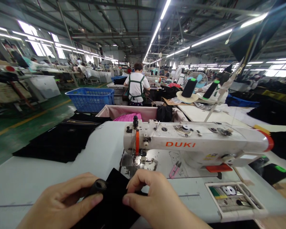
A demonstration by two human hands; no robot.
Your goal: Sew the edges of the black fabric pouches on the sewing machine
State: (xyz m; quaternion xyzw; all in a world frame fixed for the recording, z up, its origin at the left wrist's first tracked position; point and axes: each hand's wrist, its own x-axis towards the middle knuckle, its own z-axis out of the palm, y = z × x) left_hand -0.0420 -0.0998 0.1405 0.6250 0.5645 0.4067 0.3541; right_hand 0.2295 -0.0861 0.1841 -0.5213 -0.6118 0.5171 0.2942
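Observation:
Black fabric [114, 197] lies in front of the sewing machine [193, 140], its upper corner pointing at the needle area. My left hand [66, 198] is closed, thumb and fingers around a rounded black piece with a hollow end [100, 185]; whether it is rolled fabric or a separate part, I cannot tell. With thumb and fingertips, my right hand [154, 194] pinches the fabric's right edge. Both hands are below the presser foot [140, 160], apart from it. Pink-handled thread snips [174, 170] rest on the machine bed to the right.
Stacked black pieces [62, 140] lie on the table's left. A tray of bobbins [235, 197] is set in the table at right. Behind the machine stand a pink-lined bin [107, 111], a blue basket [90, 98] and black thread cones [189, 87]. A person [136, 84] sits ahead, facing away.

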